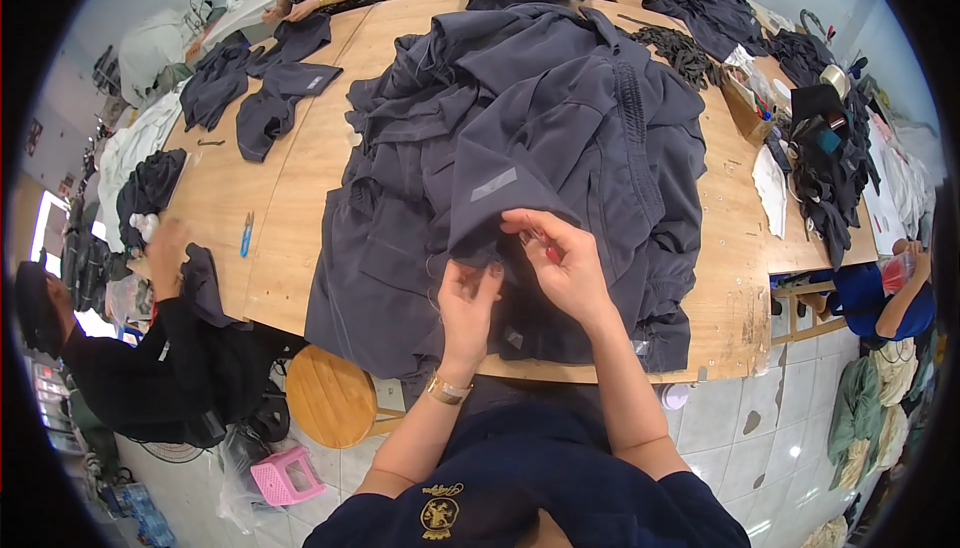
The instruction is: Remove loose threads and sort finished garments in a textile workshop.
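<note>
A large pile of dark grey garments [400,118] covers the middle of the wooden table in front of me. One garment's hem [475,238], with a light grey rectangular patch [494,184] above it, lies toward me at the near side. My left hand [468,293] pinches the edge of this hem between thumb and fingers. Close beside it, my right hand [560,263] is closed round small red-handled thread snips [551,252], partly hidden by the fingers. The fingertips of my right hand touch the cloth just above the hem.
Blue thread snips [247,235] lie on the table [300,188] to the left. More dark garments [280,103] are at the far left. Co-workers sit at left and stand across the table. A wooden stool [330,396] and a pink plastic stool [287,475] stand below left.
</note>
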